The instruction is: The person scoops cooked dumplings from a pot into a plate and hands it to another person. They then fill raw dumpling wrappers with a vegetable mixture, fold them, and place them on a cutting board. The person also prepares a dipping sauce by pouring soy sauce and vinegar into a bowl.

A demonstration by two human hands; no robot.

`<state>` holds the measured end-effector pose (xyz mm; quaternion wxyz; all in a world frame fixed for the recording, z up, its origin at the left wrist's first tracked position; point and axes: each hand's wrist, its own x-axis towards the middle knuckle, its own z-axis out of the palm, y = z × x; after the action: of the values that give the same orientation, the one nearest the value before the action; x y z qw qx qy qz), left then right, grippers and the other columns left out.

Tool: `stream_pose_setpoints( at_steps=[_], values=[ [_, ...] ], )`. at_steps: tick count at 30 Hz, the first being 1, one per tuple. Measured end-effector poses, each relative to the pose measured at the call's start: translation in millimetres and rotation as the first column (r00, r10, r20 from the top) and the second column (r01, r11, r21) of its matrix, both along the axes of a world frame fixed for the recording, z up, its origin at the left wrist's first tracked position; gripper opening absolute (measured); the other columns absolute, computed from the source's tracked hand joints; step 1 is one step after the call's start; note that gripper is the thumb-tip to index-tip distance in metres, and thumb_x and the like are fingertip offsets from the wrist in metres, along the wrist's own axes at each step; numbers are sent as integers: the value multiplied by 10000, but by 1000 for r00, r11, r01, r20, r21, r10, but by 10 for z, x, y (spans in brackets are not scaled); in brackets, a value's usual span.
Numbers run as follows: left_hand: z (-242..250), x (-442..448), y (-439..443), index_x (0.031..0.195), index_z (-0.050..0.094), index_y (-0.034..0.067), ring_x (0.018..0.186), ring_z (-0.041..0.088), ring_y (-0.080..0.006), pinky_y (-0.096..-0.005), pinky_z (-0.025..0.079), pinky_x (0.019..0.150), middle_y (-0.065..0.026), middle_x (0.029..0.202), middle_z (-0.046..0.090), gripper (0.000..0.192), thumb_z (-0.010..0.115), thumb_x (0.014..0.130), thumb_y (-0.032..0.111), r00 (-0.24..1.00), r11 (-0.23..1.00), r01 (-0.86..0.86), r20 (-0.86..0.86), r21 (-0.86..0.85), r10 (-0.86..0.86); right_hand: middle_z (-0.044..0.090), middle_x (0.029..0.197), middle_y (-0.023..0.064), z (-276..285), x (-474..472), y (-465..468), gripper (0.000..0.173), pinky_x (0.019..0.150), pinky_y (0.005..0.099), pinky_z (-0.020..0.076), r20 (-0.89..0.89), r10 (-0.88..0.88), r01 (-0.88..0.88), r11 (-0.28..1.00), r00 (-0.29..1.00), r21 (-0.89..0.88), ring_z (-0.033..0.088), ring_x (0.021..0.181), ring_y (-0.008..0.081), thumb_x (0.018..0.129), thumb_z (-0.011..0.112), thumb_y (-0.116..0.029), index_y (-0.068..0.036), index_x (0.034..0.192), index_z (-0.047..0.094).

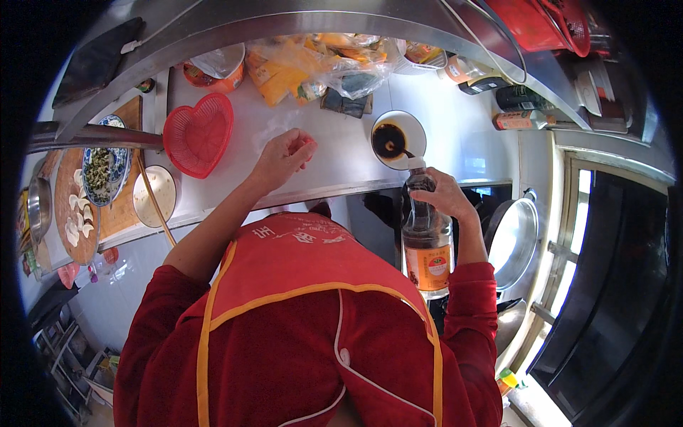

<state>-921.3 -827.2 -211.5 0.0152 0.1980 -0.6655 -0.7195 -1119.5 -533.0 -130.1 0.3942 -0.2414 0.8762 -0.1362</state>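
My right hand (445, 195) grips the neck of a large clear plastic bottle (427, 229) with an orange label. The bottle tilts over the near edge of a white bowl (416, 131), and dark liquid (388, 141) runs from its spout into the pool in the bowl. My left hand (285, 157) hovers above the metal counter (331, 160), its fingers curled; whether something small is between them cannot be told. A red heart-shaped plastic basket (199, 135) lies to the left of that hand.
Plastic bags (320, 61) and an orange tub (216, 69) line the counter's back. Leftward are a patterned dish of chopped filling (104, 171), dumplings (80, 211) on a round board and a cream bowl (155, 196) with a stick across it. A steaming pan (515, 243) stands right; bottles (520, 99) stand behind.
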Motion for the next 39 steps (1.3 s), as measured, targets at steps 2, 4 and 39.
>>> stream_pose_setpoints(
  at_steps=[2, 4, 39],
  values=[
    [9, -2, 2, 970, 581, 20, 642, 541, -80, -235, 467, 584, -16, 756, 581, 234, 590, 924, 250, 1000, 1000, 3, 8, -3, -3, 640, 939, 123, -34, -25, 32, 538, 597, 306, 531, -12, 19, -19, 1000, 1000, -13, 621, 783, 191, 719, 751, -295, -12, 1140, 571],
    [5, 0, 8, 970, 581, 22, 642, 541, -78, -235, 467, 582, -15, 756, 581, 229, 590, 924, 246, 1000, 1000, 2, 5, -2, -2, 639, 940, 123, -23, -27, 31, 540, 599, 308, 532, -11, 22, -22, 1000, 1000, -9, 621, 785, 191, 719, 751, -296, -12, 1140, 569],
    [229, -507, 395, 1070, 606, 72, 683, 558, -75, -229, 473, 596, 12, 786, 587, 256, 587, 931, 286, 986, 988, 148, -68, -44, -151, 643, 966, 132, 113, -60, 67, 577, 637, 319, 542, -65, 93, -94, 995, 994, -21, 626, 793, 207, 700, 764, -332, -1, 1137, 583]
  ],
)
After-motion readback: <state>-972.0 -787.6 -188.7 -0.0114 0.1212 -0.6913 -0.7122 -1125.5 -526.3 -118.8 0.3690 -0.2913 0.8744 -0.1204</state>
